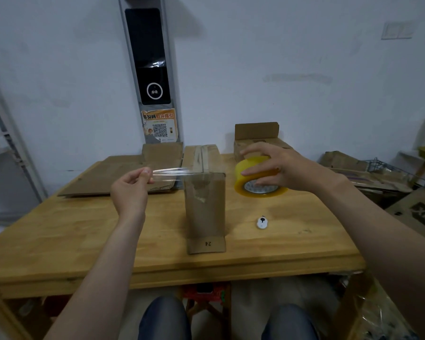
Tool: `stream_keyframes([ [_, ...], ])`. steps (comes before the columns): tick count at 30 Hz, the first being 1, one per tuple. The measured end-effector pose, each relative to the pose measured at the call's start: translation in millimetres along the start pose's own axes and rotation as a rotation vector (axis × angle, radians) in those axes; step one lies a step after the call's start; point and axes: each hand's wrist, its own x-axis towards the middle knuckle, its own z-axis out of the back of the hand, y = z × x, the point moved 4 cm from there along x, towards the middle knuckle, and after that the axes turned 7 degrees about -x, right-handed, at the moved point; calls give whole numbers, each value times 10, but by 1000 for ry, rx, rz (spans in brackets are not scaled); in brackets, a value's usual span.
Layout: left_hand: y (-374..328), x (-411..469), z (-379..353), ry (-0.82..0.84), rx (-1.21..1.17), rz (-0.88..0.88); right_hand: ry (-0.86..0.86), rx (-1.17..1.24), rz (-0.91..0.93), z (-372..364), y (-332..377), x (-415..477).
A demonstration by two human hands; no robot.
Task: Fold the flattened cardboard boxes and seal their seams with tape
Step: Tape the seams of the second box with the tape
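The tape strip (171,171) stretches crosswise over the box (205,207), the left hand (130,190) pinching its end left of the box and the right hand (280,165) fingers clamped round the tape roll (245,186) opposite.

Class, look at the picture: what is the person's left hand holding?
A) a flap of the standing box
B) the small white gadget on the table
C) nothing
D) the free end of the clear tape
D: the left hand pinches the tape strip pulled from the yellow roll held in the right hand.
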Motion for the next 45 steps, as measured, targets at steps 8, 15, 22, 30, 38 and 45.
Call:
stream_keyframes([
  [8,67,81,-66,17,20,-32,1,14,-126,-15,-120,5],
  [15,111,152,-70,36,32,-3,-49,-62,-87,32,-158,75],
  [22,261,154,-54,28,-12,71,-8,-154,-54,-21,-205,204],
  [30,468,145,-108,14,-33,99,37,-214,-103,-131,-256,221],
  [38,530,162,-176,-23,-60,71,147,-288,-140,-231,-313,289],
  [45,586,235,-135,-34,-23,73,254,-304,-186,-451,-250,462],
])
